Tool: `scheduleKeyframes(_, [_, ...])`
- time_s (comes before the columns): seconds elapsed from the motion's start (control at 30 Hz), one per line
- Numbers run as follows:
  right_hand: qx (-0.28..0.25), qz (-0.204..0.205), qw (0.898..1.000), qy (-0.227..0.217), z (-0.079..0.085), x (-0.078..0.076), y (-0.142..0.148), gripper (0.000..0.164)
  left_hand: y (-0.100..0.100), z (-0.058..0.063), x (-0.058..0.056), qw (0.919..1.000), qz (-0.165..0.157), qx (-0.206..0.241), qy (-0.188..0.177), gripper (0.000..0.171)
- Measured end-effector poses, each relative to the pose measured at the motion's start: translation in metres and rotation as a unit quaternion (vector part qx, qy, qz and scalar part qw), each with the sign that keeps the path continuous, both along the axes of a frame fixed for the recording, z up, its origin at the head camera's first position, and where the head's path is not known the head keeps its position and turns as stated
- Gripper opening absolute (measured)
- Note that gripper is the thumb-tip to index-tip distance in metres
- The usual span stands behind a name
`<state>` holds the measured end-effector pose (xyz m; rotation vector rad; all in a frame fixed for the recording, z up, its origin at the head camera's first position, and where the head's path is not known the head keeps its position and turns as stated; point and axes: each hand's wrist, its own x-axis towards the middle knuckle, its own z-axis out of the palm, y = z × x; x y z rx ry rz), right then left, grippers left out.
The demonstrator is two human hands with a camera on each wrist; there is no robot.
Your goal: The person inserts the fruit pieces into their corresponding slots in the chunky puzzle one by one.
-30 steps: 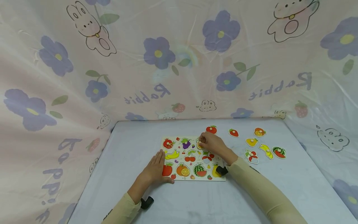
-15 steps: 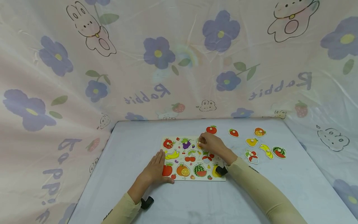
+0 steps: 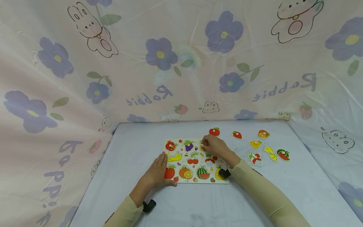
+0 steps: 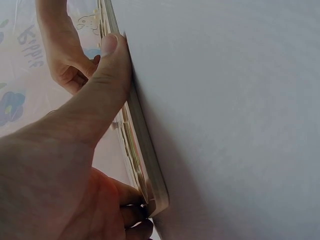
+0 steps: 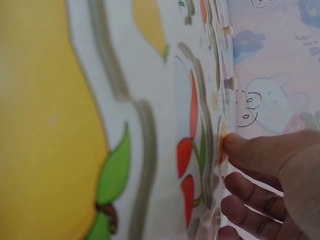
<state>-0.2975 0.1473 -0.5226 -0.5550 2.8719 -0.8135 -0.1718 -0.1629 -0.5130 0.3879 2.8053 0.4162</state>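
A fruit puzzle board (image 3: 184, 160) lies flat on the table. My left hand (image 3: 157, 170) rests against its left side, fingers straight along the edge and thumb on the front edge; the left wrist view shows the thumb (image 4: 112, 65) pressing there. At the board's far right slot my right hand (image 3: 216, 146) pinches a yellow-orange fruit piece (image 3: 202, 147), mostly covered by the fingers. In the right wrist view thumb and fingertip meet at that piece (image 5: 223, 145). The pomegranate piece (image 3: 170, 145) and grape piece (image 3: 188, 145) sit in the board's back row.
Loose knobbed pieces lie right of the board: an apple (image 3: 214, 131), strawberry (image 3: 236, 135), orange (image 3: 263, 134), pear (image 3: 255, 144), banana (image 3: 270, 154), watermelon (image 3: 283, 154) and a red-and-white fruit (image 3: 255, 158). Patterned curtain (image 3: 187, 78) surrounds the white table (image 3: 136, 138).
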Motion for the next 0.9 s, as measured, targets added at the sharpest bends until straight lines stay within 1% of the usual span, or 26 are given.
scheduleKeyframes(0.3, [0.002,-0.009,1.000,-0.012,0.0017,0.0013,-0.0010,0.014,0.0011,0.0029,0.0011,1.0000,-0.003,0.006,0.002,0.135])
scheduleKeyframes(0.5, [-0.002,-0.012,1.000,-0.024,0.0025,0.0017,0.0003,0.015,0.0010,0.0018,0.0007,1.0000,-0.001,0.004,0.005,0.134])
scheduleKeyframes(0.9, [-0.008,-0.007,1.000,-0.027,0.0056,0.0053,0.0076,0.015,-0.0003,-0.0001,0.0003,1.0000,0.001,0.003,0.001,0.134])
